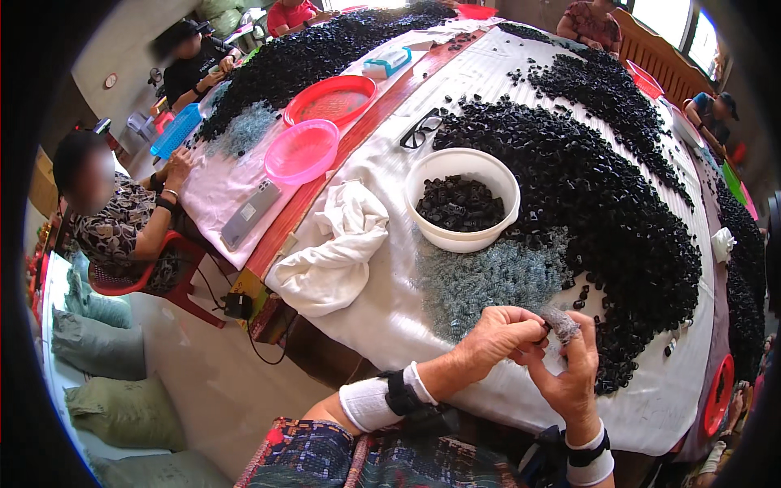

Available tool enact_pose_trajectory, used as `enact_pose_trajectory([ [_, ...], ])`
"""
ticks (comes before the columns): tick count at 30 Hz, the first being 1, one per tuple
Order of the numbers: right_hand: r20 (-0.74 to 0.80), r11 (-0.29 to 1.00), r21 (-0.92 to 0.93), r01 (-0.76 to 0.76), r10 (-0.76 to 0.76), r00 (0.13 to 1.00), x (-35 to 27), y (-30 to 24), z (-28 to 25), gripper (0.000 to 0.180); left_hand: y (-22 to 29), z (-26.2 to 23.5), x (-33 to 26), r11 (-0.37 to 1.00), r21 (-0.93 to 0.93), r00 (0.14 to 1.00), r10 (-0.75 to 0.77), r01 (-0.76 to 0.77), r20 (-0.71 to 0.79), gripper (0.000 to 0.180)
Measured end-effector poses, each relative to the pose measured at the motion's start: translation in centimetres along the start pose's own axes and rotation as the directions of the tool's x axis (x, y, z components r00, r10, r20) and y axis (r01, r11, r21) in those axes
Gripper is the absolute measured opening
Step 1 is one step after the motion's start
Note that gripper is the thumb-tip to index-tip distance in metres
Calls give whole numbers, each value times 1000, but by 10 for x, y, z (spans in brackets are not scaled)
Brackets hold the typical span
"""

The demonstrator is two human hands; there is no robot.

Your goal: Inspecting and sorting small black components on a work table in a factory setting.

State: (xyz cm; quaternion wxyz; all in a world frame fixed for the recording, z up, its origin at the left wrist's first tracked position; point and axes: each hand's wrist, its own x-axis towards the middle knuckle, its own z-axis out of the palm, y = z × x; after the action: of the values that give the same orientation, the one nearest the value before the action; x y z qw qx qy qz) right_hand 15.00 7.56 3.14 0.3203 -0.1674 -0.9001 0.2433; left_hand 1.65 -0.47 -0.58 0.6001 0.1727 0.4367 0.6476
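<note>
My left hand (498, 335) and my right hand (569, 376) meet above the near edge of the cloth-covered table, fingertips almost touching. The left thumb and forefinger pinch a small black plastic piece (543, 328). My right fingers are bent close around the same spot; what they hold is too small to make out. A grey wrapping (560, 323) covers a right fingertip. Just beyond my hands lies a heap of small pale blue, coil-like pieces (488, 281). Behind it a white plastic bowl (416, 218) contains many black pieces. A large pile of black pieces (618, 236) spreads to the right.
Left of the bowl are a crumpled white cloth (338, 252) and black-framed glasses (421, 130). A phone (250, 215), a pink basket (303, 152) and a red tray (331, 100) lie farther left. Several people sit around the table. Filled sacks (126, 413) stand on the floor.
</note>
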Motion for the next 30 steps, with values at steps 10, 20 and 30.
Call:
enact_pose_trajectory([
  [10, -19, 999, 38, -33, 34, 999, -10, 5, 10, 43, 0, -4, -1, 990, -84, 984, -97, 110, 146, 19],
  [20, -69, 999, -27, 44, -46, 997, -11, 3, 6, 46, 3, 0, -5, 984, -86, 980, -145, 157, 138, 19],
  [30, 7, 998, -12, 54, -54, 999, -11, 14, 6, 29, 0, -2, -2, 985, -105, 987, -130, 140, 98, 17],
])
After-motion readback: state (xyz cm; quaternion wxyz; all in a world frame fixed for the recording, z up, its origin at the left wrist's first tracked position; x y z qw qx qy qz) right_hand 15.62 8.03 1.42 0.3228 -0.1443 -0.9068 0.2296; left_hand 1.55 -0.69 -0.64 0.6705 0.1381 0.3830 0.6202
